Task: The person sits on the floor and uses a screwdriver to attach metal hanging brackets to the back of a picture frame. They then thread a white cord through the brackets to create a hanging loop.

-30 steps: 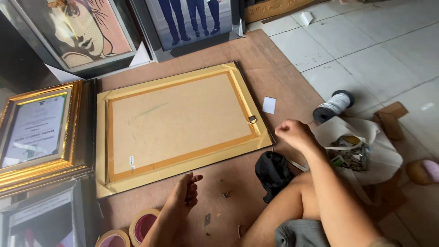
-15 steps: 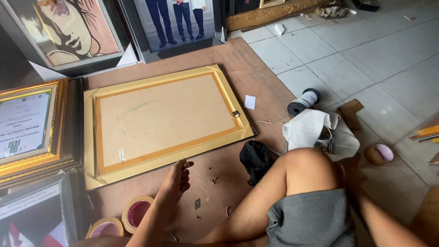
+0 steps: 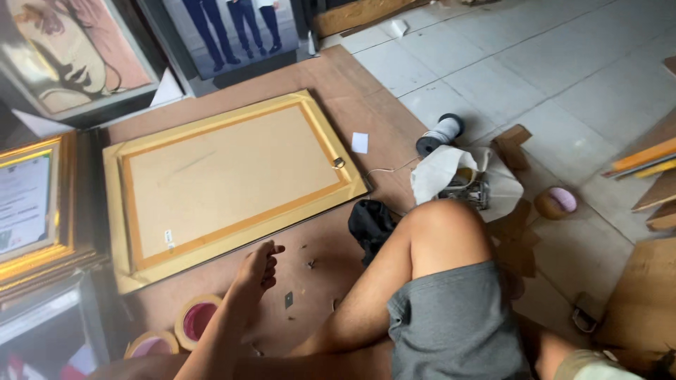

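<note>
A large gold picture frame (image 3: 113,211) lies face down on the brown floor board, its tan backing (image 3: 232,176) edged with brown tape. A small metal hanger (image 3: 339,162) sits on its right edge. My left hand (image 3: 257,271) hovers just below the frame's near edge, fingers loosely curled and holding nothing. Small bits of hardware (image 3: 288,300) lie on the board beside it. My bent knee (image 3: 443,232) rises to the right. My right hand is out of view.
Two tape rolls (image 3: 197,320) sit near my left arm. A black cloth (image 3: 371,224), a white bag (image 3: 436,176), a spool of white cord (image 3: 440,134) and another tape roll (image 3: 556,203) lie to the right. Framed pictures (image 3: 28,204) stand at the left and back.
My right hand, which was at the frame's right corner a second ago, has drawn back out of sight. My left hand stays near the frame's lower edge. The view has shifted right.
</note>
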